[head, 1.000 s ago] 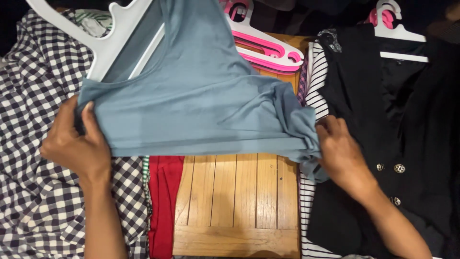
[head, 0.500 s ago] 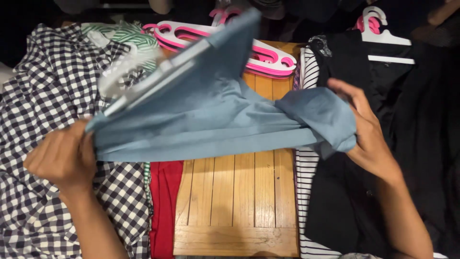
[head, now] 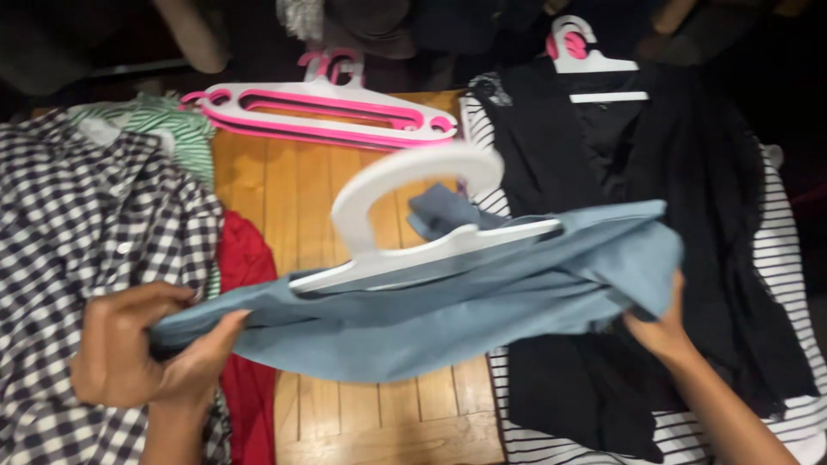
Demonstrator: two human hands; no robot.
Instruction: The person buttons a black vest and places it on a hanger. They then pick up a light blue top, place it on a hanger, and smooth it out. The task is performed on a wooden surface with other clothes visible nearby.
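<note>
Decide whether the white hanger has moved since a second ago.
Yes. The white hanger was at the upper left over the checked shirt; it now lies across the blue garment, above the wooden table.

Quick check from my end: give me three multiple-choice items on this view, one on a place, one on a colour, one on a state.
1. Where do the pink hangers lie?
A. far end of the wooden table
B. on the black garment
C. in the left hand

2. What colour is the held top?
A. red
B. blue-grey
C. green

3. How is the top held?
A. flat on the table
B. lifted, one hand at each end
C. right hand only

Answers: A, they rest on the boards up top; B, its cloth is blue-grey; B, both hands have a grip on it.
</note>
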